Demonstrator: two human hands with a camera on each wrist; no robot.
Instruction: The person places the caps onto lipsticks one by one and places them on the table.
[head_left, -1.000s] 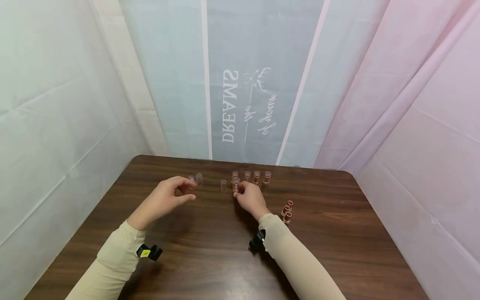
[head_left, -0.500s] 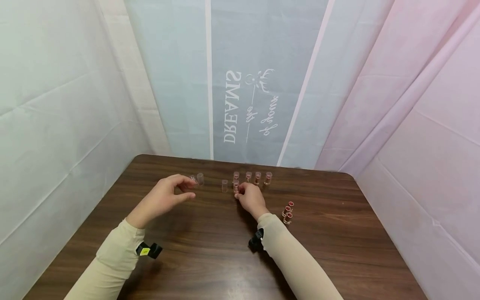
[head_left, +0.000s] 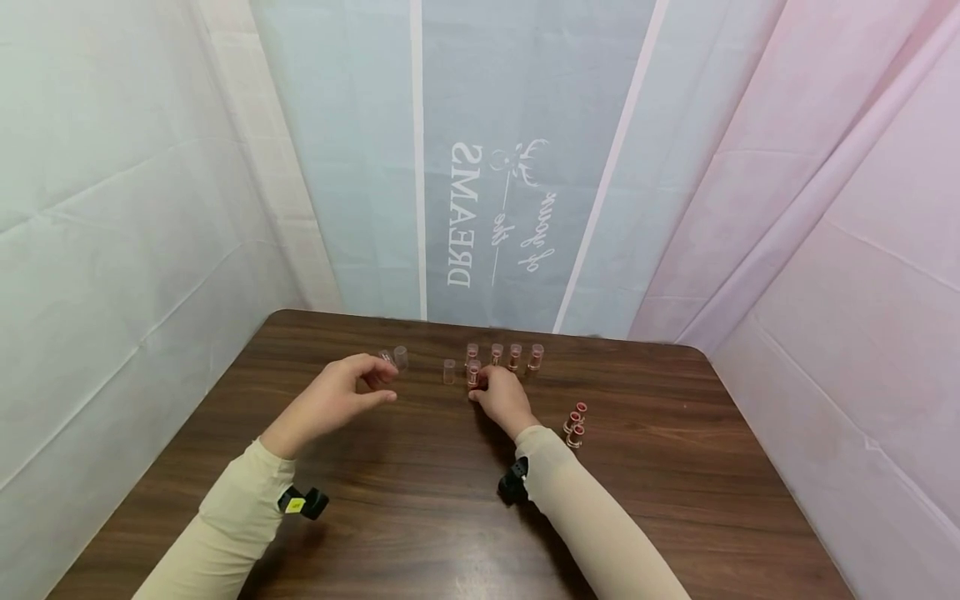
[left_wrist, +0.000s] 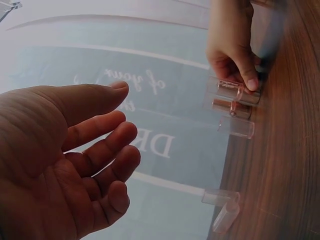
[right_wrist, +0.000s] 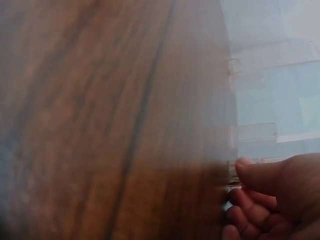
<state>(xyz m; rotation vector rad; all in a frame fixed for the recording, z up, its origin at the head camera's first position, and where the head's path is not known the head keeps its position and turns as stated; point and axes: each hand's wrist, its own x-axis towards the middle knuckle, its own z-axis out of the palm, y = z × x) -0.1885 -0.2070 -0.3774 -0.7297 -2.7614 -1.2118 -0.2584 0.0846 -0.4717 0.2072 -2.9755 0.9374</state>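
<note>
Right hand [head_left: 504, 396], centre of frame: thumb and fingers pinching the low part of a covered tube [head_left: 474, 372] on the bench [head_left: 645, 508]; whether its cover is fully seated, can't tell. Four more covered tubes [head_left: 515, 357] upright just behind and rightward of it. Loose clear cover [head_left: 449, 372] near the held tube, on its left. Left hand [head_left: 330, 404], left of centre: thumb and fingers apart, loosely curved, nothing held; two more loose covers [head_left: 401, 358] just beyond its fingertips. Three bare tubes [head_left: 574, 420] grouped right of centre, by the right wrist. Tally, by my reading: four covered, a fifth in hand and perhaps done; three bare, with three covers to match.
</note>
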